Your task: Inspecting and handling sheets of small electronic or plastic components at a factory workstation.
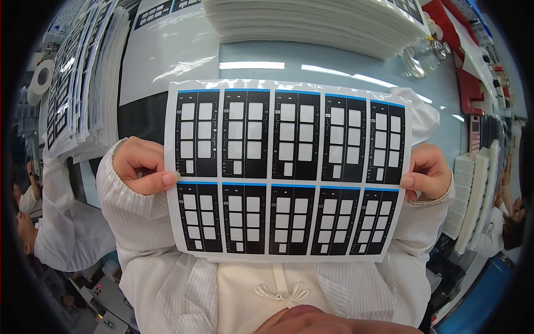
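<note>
I've got both hands up in front of the chest, holding a printed sheet point(286, 170) flat toward the camera. Left hand point(142, 166) pinches the sheet's left edge at mid height, thumb on the front face, rest of the fingers curled behind. Right hand point(425, 172) does the same on the right edge, thumb tip just over the border, fingers behind. Both grips are pressed tight on the sheet, not spread.

The sheet is white w/ two rows of five black panels, each panel w/ pale squares and a thin blue strip on top. It hangs between me and the blue-grey table point(334, 61), not touching it. A tall stack of similar sheets point(311, 22) sits at the far side of the table, another leaning stack point(83, 78) on the left, a clear glass jar point(423, 55) near the top right, white foam-like blocks point(473, 195) to the right.

Looks to me like an inspection hold. To do it well I'd keep thumbs on the white margin only, off the black panels, keep the sheet taut enough that it doesn't bow, and tilt it a bit so ceiling glare doesn't wash out the top row. Even tension on both sides, no creasing at the pinch pts
</note>
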Available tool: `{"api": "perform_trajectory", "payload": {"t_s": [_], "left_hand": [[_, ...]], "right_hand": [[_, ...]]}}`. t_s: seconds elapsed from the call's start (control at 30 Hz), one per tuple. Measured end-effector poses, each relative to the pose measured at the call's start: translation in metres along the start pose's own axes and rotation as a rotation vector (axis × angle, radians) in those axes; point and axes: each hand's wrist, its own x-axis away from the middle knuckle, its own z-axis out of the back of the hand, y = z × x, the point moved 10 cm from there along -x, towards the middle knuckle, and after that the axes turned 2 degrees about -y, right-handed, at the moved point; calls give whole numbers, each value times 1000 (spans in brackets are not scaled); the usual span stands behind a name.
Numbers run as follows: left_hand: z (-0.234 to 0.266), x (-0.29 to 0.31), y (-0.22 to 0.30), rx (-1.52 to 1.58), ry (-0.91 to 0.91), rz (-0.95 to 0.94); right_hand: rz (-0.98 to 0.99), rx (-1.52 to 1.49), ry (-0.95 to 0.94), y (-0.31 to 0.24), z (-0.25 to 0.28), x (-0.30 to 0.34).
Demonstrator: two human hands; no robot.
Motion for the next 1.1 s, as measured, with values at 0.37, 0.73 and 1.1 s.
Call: {"api": "perform_trajectory", "payload": {"t_s": [0.37, 0.73, 1.1], "left_hand": [[0, 1, -4, -35, -11, 0], [2, 1, -3, -12, -8, 0], [-1, 2, -10, 26, -17, 122]], "right_hand": [[-6, 0, -1, 1, -2, -5], [6, -9, 29, 1, 0, -5], [50, -27, 105, 7, 6, -2]]}}
